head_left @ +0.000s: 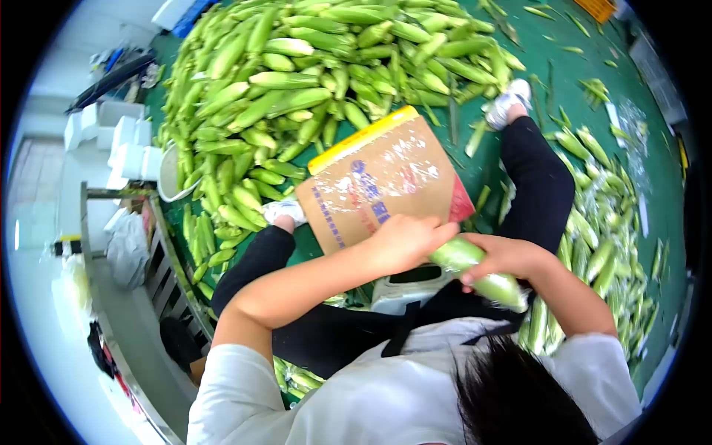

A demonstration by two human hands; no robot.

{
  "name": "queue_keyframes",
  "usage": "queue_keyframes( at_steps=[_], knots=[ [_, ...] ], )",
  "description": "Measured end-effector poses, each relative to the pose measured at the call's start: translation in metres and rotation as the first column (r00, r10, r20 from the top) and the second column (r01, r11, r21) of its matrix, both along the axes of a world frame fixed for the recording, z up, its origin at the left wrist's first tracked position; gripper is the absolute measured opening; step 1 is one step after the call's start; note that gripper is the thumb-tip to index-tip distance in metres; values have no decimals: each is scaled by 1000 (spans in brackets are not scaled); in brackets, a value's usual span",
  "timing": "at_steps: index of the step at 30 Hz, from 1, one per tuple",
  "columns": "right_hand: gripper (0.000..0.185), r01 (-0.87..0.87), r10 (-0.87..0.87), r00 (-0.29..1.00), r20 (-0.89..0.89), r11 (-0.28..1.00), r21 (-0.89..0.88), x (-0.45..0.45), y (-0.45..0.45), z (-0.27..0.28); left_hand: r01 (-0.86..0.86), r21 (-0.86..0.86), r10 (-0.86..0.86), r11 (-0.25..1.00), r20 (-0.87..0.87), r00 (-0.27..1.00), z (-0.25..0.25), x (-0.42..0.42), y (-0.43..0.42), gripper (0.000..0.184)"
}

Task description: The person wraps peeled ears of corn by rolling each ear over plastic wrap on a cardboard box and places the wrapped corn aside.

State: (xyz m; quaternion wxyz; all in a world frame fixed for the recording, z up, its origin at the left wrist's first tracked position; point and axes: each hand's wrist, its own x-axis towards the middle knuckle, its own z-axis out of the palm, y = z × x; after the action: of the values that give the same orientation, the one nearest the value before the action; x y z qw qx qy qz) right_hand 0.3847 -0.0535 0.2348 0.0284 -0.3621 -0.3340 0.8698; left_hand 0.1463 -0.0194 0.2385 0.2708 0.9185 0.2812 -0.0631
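A green ear of corn in its husk (500,289), with shiny clear plastic film around it, is held at a slant above my lap. My right hand (504,258) is closed around its middle, thumb on the near side. At the ear's upper end my left hand (409,243) is closed, its curled fingers against the tip; whether they pinch the film or the husk is hidden. Just beyond my hands lies a brown cardboard box (386,185), covered by clear film with a yellow strip (363,139) along its far edge.
A large heap of unwrapped corn ears (297,81) fills the floor ahead and left. Film-wrapped ears (593,252) lie in a pile on my right. A wooden-slatted rack (174,285) and a white plastic bag (128,251) stand at left. Loose husk bits (593,90) litter the green floor.
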Motion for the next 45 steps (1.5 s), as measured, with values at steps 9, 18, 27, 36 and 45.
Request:
queue_keyframes(
  at_steps=[9, 18, 27, 36, 45],
  knots=[
    [78, -121, -948, 57, 313, 305, 945, 241, -47, -45, -857, 233, 826, 460, 242, 509, -116, -139, 244, 42],
    [66, -702, -874, -441, 204, 478, 528, 327, -64, -83, -394, 757, 626, 522, -27, 779, -167, -271, 321, 68],
    [75, 645, -667, 729, -150, 597, 478, -137, 163, -89, -293, -943, 982, -159, -121, -144, -107, -157, 98, 63],
    [51, 555, -552, 814, -178, 651, 519, -119, 111, -66, -240, -949, 976, 205, 216, -19, -90, -76, 10, 71],
    [23, 566, -702, 701, 125, 655, 501, -40, 144, -63, 584, -719, 907, -377, -159, 389, -111, -80, -1, 74]
  ],
)
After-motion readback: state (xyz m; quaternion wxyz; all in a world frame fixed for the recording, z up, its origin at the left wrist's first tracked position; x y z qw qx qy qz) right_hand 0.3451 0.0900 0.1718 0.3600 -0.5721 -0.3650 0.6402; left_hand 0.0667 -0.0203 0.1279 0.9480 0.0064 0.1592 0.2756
